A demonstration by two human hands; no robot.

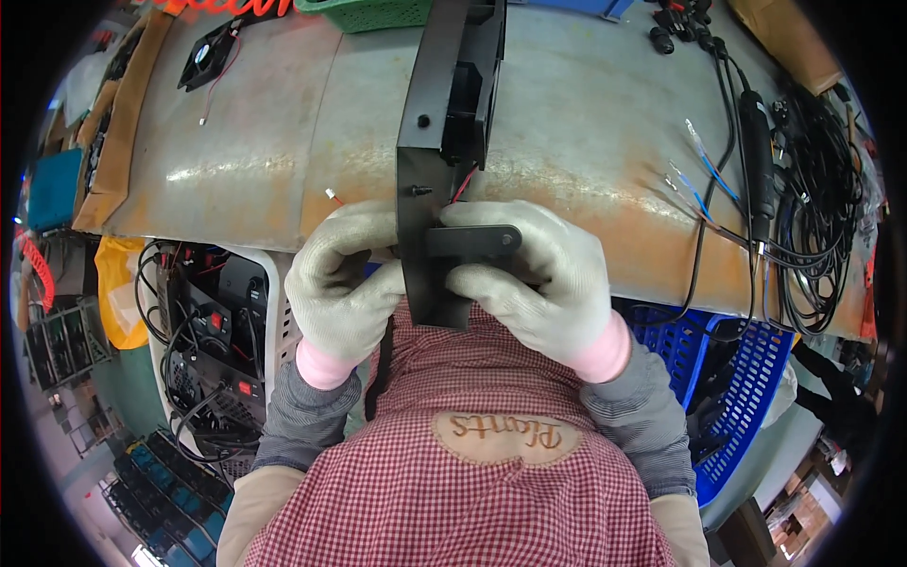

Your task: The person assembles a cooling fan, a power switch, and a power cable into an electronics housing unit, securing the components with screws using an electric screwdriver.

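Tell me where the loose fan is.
In the head view, the fan lies on the table at upper left, between the cardboard box and the green basket.

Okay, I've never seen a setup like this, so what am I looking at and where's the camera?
There is no machine here: it is a person in white gloves and a checked apron. The only picture comes from a camera on their head, looking down; its wide lens bends straight edges. Left in the picture is the person's left.

The left hand and right hand hold a long black case from either side; a short black strip shows between the right thumb and fingers.

On the worn table lie a small black fan at left and tangled black cables at right. Below its near edge are a white basket and a blue basket.
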